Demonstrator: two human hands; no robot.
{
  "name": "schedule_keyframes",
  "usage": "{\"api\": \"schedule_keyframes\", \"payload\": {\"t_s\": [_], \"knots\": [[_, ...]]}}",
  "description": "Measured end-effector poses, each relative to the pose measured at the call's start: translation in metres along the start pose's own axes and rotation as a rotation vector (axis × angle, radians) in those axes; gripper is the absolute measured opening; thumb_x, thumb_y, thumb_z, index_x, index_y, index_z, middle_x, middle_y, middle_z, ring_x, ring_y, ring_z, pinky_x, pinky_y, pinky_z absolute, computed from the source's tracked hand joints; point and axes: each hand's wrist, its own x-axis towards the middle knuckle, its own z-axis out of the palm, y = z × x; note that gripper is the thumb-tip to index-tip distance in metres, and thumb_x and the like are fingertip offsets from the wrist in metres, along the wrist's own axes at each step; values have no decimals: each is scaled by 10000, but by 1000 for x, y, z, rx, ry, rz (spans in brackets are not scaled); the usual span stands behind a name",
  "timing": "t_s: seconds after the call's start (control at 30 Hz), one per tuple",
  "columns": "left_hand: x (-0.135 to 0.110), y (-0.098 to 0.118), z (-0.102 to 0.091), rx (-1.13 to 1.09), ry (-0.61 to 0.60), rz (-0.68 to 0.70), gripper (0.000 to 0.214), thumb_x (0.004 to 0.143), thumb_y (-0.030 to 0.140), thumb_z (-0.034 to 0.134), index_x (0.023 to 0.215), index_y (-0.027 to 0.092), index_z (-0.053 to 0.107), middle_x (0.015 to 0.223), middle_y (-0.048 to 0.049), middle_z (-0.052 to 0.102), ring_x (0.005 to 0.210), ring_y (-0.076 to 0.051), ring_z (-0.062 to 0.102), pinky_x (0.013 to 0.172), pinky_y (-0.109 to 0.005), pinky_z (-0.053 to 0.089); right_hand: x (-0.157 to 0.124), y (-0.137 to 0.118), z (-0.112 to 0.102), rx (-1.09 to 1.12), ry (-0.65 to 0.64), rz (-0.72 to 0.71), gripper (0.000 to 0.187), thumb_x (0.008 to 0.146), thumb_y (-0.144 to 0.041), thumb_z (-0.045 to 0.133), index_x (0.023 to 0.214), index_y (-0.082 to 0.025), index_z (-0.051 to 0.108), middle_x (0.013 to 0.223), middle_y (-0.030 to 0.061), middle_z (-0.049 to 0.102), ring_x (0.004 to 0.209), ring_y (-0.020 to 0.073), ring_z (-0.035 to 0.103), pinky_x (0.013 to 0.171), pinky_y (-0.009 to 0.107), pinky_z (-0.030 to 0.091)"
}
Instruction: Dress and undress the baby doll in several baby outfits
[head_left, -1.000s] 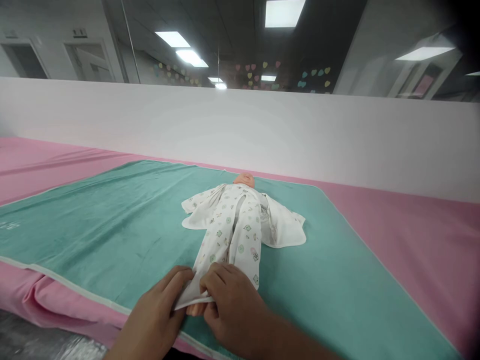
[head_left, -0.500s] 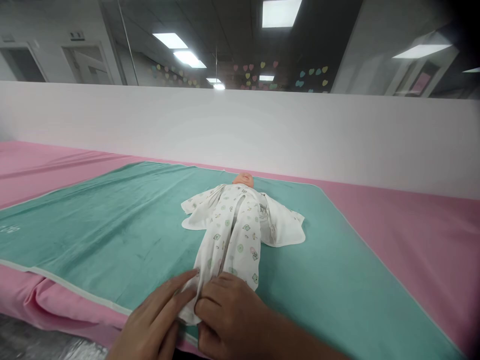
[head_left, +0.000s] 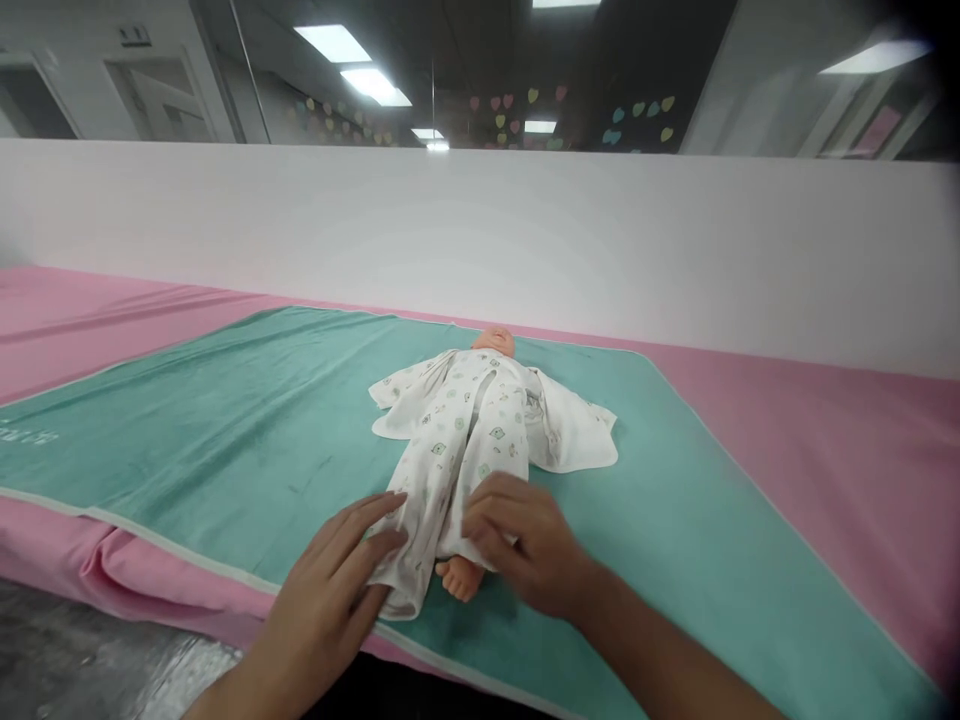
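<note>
A baby doll [head_left: 493, 342] lies on its back on a teal blanket [head_left: 225, 430], head away from me. It wears a white printed sleepsuit [head_left: 457, 440] with the sleeves spread to both sides. My left hand [head_left: 337, 580] lies flat with fingers stretched on the left trouser leg, whose empty end lies flat near the blanket's front edge. My right hand [head_left: 525, 545] rests on the right trouser leg with fingers curled over the cloth. One bare doll foot [head_left: 459, 577] sticks out from the right leg between my hands.
The blanket lies on a pink padded surface [head_left: 825, 440] that runs left and right. A low white wall [head_left: 525, 240] stands behind it, with glass above. The surface's front edge [head_left: 150, 590] drops off near my left arm.
My right hand has moved up and right along the trouser leg, baring a doll foot. My left hand has let go of the cuff and now lies flat on the left leg.
</note>
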Motion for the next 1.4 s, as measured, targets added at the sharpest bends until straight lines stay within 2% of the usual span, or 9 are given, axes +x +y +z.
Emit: {"api": "schedule_keyframes", "payload": {"t_s": [0.1,0.23,0.37,0.47,0.7,0.9,1.03,1.2,1.4], "knots": [[-5,14,-1,-69,50,41,318,767,60,452,1026,224,537,1264,-57,505,1204,-223,427,990,-428,395,-4,15,-13,-38,30,152,386,898,-305,369,547,-169,453,536,-2,462,516,88,425,516,241,333],[-6,36,-2,-151,122,119,375,748,-6,444,1028,233,519,1128,-35,587,1144,-202,466,1036,-498,304,-9,25,-16,-213,-103,230,485,889,-380,386,465,-154,319,440,-44,278,426,55,255,477,244,224],[13,42,0,-101,-50,62,312,804,123,498,1097,230,513,1045,-24,608,1044,-170,518,1058,-455,274,-6,22,-13,-264,-361,103,447,836,-454,468,512,-150,417,484,-45,399,477,57,329,502,239,213],[23,40,4,-97,-161,13,213,822,222,521,1033,234,545,1004,-7,598,994,-153,527,1065,-433,263,-4,20,-12,-285,-417,42,328,771,-444,569,609,-172,481,594,-41,502,578,78,408,542,233,253],[27,30,9,-124,-153,-24,113,843,224,497,944,224,548,942,2,583,913,-138,534,1052,-411,269,-7,17,-8,-241,-286,82,66,753,-155,538,703,-178,502,723,-17,543,706,108,449,659,250,328],[28,28,5,-121,-163,-72,105,845,268,504,929,213,531,871,-4,577,860,-158,517,999,-434,296,-8,15,-3,78,-91,491,73,718,-158,515,694,-185,452,662,-43,491,609,87,411,563,227,321],[31,31,6,-154,-205,-162,108,862,276,458,930,214,515,820,-16,566,810,-174,502,751,-328,418,-6,14,-4,406,-34,616,58,740,-186,506,747,-196,449,685,-47,435,618,84,378,555,219,333],[51,34,12,-87,-224,-297,118,835,264,461,935,225,509,745,17,562,723,-165,512,677,-305,382,-3,11,-4,623,-12,638,89,766,-224,531,825,-198,470,739,-37,455,668,89,411,596,229,364],[66,36,23,90,-170,-229,55,774,209,480,818,195,509,758,-8,579,737,-183,511,680,-323,337,-1,6,-4,659,-49,596,142,757,-241,557,873,-189,494,776,-22,495,712,100,449,653,253,406]]}}
